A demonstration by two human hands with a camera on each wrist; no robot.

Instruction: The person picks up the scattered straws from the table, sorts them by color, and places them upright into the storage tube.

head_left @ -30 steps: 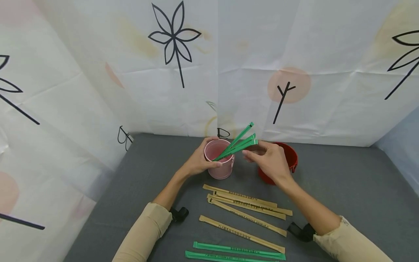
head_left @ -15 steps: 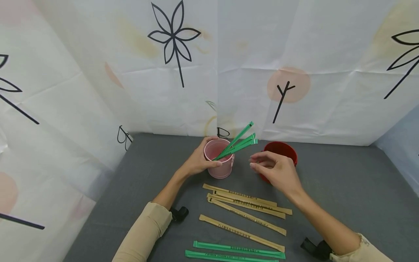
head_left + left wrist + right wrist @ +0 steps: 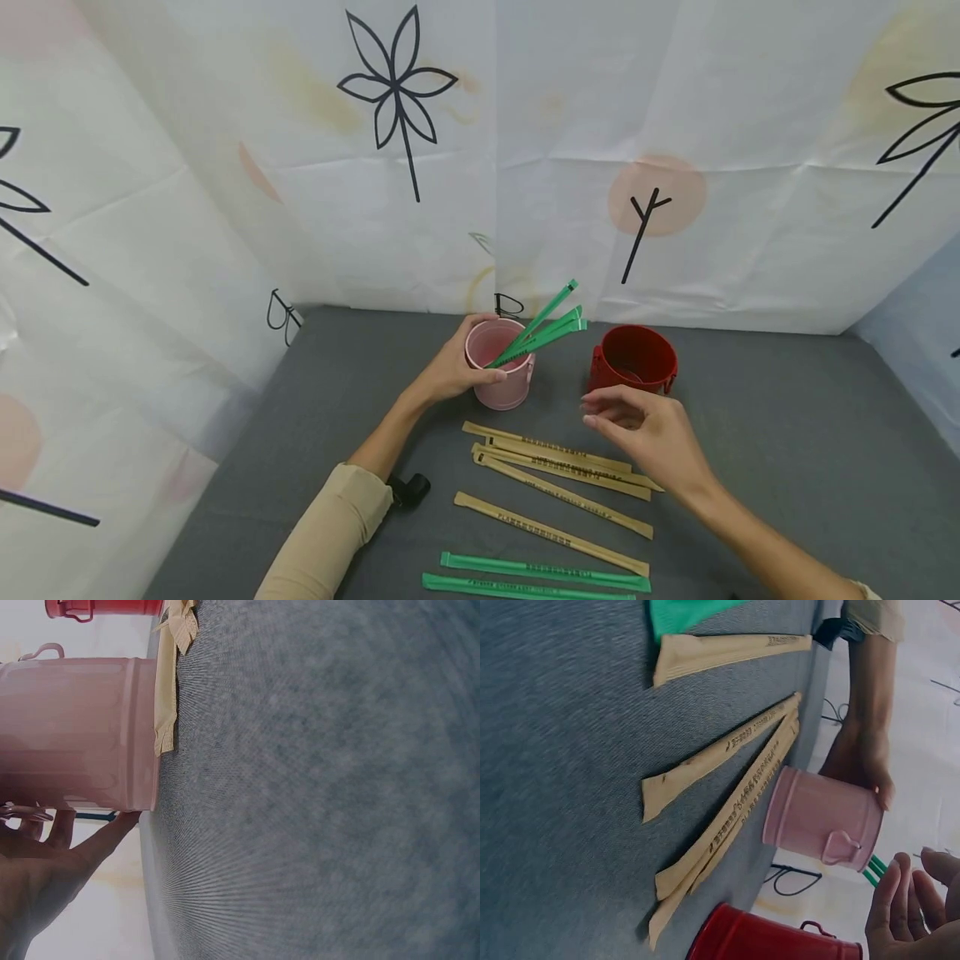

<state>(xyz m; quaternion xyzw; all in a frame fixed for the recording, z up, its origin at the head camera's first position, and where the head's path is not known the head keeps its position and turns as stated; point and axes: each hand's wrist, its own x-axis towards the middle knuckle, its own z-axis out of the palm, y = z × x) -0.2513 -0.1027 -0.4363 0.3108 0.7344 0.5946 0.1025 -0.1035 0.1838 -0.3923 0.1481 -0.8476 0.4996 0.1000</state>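
In the head view, my left hand (image 3: 452, 367) grips a small pink bucket (image 3: 506, 392) at its left side, thumb across the front near the rim. Several green paper-wrapped straws (image 3: 547, 332) stand in it, leaning right. My right hand (image 3: 656, 433) is empty, its fingers loosely bent, in front of a red bucket (image 3: 636, 346) and above the right ends of the tan wrapped straws (image 3: 562, 495). From the right wrist, the pink bucket (image 3: 825, 817) shows its small side handle, and the right fingers (image 3: 900, 900) hold nothing.
One more tan straw (image 3: 551, 533) lies nearer the front, with two green straws (image 3: 546, 572) at the front edge of the view. All lie on a grey cloth-covered table (image 3: 787, 433). A white printed sheet (image 3: 562, 217) hangs behind the buckets.
My right hand has drawn back from the green straws, moving right and toward me past the red bucket, which now shows more fully. The left hand keeps its grip on the pink bucket.
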